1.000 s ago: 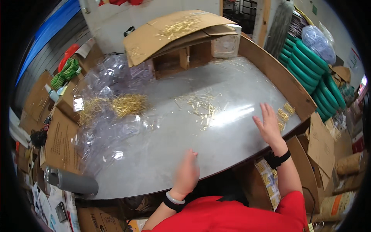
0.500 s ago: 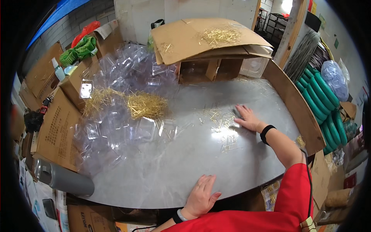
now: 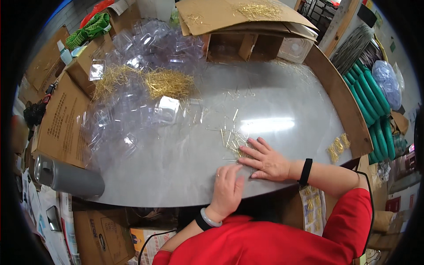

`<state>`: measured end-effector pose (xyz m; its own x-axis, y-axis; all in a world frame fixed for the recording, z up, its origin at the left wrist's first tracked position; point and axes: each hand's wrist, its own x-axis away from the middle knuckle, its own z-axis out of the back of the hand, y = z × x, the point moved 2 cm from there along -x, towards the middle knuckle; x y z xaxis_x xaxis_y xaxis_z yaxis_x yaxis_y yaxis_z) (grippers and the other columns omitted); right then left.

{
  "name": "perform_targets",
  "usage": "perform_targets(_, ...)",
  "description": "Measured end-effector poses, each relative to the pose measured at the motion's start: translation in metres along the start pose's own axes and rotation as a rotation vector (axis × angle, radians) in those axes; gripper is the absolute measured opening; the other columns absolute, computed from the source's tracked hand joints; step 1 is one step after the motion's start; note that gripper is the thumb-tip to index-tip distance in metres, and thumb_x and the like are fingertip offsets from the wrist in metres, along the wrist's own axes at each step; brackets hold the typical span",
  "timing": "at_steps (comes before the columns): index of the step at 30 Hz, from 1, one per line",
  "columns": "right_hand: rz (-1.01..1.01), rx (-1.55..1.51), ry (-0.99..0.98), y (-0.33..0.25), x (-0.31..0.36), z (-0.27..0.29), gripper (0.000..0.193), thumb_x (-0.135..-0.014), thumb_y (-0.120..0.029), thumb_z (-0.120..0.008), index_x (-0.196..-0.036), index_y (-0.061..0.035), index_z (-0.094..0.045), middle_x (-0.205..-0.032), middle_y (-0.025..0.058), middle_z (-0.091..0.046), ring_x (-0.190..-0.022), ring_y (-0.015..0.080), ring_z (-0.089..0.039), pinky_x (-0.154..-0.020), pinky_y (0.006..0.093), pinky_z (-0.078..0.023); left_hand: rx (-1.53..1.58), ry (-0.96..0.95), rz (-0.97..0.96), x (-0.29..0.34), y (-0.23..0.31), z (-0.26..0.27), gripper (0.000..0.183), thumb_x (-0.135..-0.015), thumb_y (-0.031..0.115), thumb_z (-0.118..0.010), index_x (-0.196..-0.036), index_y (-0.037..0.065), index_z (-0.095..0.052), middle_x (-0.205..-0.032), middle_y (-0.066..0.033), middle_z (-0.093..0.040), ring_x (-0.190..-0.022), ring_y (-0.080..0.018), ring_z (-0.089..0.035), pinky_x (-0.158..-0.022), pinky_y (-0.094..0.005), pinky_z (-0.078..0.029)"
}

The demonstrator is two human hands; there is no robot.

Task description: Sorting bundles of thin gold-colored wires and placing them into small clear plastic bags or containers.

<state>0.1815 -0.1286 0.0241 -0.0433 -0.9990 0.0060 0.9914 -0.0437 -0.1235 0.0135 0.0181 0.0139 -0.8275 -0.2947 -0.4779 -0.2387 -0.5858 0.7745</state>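
Note:
My right hand (image 3: 270, 164) lies palm down on the grey table (image 3: 150, 181), fingers spread. Its fingertips touch a loose scatter of thin gold-coloured metal pins (image 3: 232, 138). Just left of it, at the near table edge, my left hand (image 3: 226, 189) rests with fingers loosely together and thumb apart; nothing shows in it. A few pins lie between the hands, partly under the right fingers. Farther left, a dense heap of the same pins (image 3: 170, 84) sits beside a big pile of clear plastic boxes (image 3: 119, 115).
A grey bottle (image 3: 77, 178) lies at the near left, by a cardboard box (image 3: 62, 119). Cardboard sheets (image 3: 229, 20) roof a cubby at the back. A brown board (image 3: 338, 97) walls the right edge, with a small pin bundle (image 3: 338, 148) beside it.
My right hand has swept from the far right toward me and leftward, beside my left hand, bringing pins nearer. My left hand has shifted slightly onto the table. The view has tilted down.

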Motion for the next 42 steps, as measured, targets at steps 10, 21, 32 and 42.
perform_targets(10,-0.332,-0.057,0.084,-0.066,0.060,-0.006,0.067,-0.098,-0.046,-0.056,-0.151,-0.0098,-0.041,-0.160,0.0189,-0.032,-0.146,0.0479,-0.025,-0.119,0.0588,-0.022,-0.001,0.031,-0.018,0.006,-0.003,-0.002,0.025,-0.085,-0.002,-0.054,-0.109,0.000,-0.061,-0.109,-0.0176,-0.062,-0.104,-0.0367,-0.057,-0.092,-0.0442,-0.046)
perform_targets(21,-0.609,-0.332,0.653,-0.104,0.032,-0.018,0.041,-0.090,-0.007,-0.066,-0.130,-0.0031,-0.058,-0.136,0.0199,-0.055,-0.128,0.0421,-0.049,-0.109,0.0470,-0.040,-0.201,-0.122,-0.141,0.009,0.002,-0.007,0.045,-0.079,0.015,-0.080,-0.117,-0.001,-0.061,-0.117,-0.0178,-0.060,-0.108,-0.0380,-0.056,-0.094,-0.0446,-0.047)
perform_targets(32,-0.539,-0.179,0.663,-0.092,0.026,-0.019,0.035,-0.084,-0.005,-0.069,-0.119,-0.0050,-0.064,-0.117,0.0122,-0.063,-0.110,0.0341,-0.057,-0.096,0.0433,-0.046,-0.268,-0.266,-0.166,-0.002,0.002,-0.006,0.069,-0.074,0.024,-0.085,-0.130,-0.004,-0.055,-0.130,-0.0196,-0.056,-0.121,-0.0400,-0.051,-0.105,-0.0470,-0.043)
perform_targets(42,-0.514,-0.233,0.579,-0.093,0.058,0.004,0.028,-0.080,-0.015,-0.077,-0.107,-0.0111,-0.071,-0.107,0.0053,-0.063,-0.103,0.0283,-0.056,-0.093,0.0421,-0.042,-0.242,-0.271,-0.158,-0.001,-0.001,-0.005,0.068,-0.077,0.026,-0.083,-0.131,-0.005,-0.055,-0.131,-0.0200,-0.056,-0.124,-0.0397,-0.050,-0.106,-0.0462,-0.042)
